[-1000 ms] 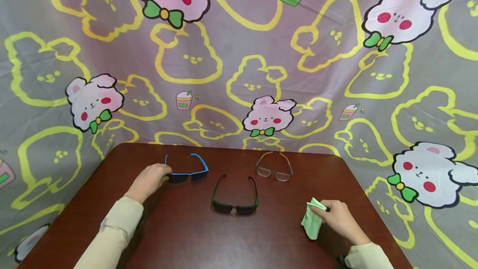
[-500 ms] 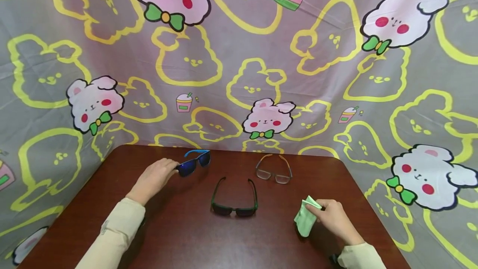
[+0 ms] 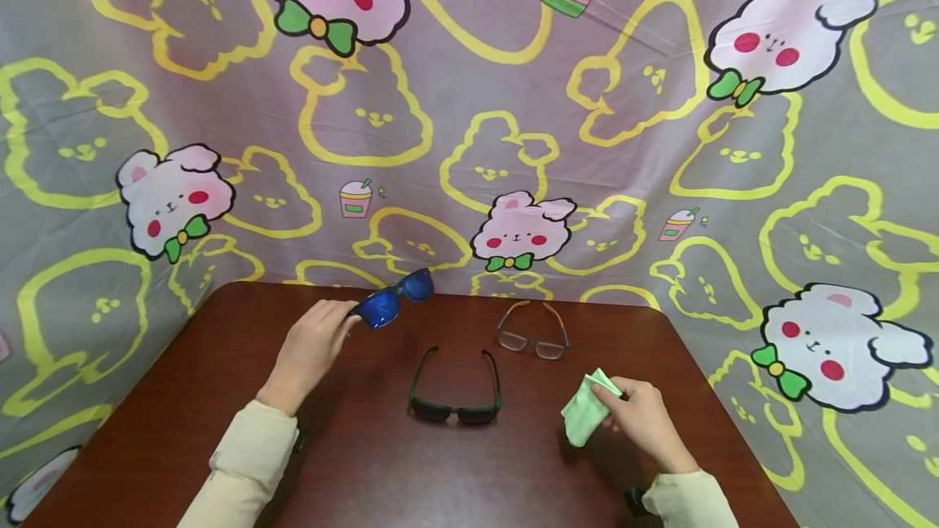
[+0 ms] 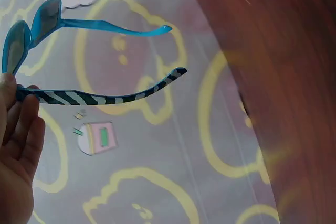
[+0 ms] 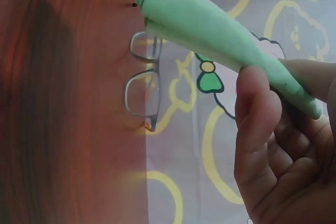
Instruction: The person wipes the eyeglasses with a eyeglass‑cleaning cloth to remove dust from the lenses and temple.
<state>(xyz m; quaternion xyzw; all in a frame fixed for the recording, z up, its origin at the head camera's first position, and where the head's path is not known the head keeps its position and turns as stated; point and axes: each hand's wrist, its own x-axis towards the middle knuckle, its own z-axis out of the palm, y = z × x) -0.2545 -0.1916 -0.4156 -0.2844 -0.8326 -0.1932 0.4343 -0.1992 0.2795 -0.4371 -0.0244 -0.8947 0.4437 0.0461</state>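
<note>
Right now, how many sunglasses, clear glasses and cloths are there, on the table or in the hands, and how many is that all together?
Sunglasses: 2 (blue sunglasses in the left hand, dark sunglasses on the table)
Clear glasses: 1 (on the table)
Cloths: 1 (green cloth in the right hand)
Total: 4

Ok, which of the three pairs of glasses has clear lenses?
The orange-tipped clear glasses, farthest right of the three. The blue sunglasses held in the left hand and the dark-framed sunglasses both have tinted lenses.
</note>
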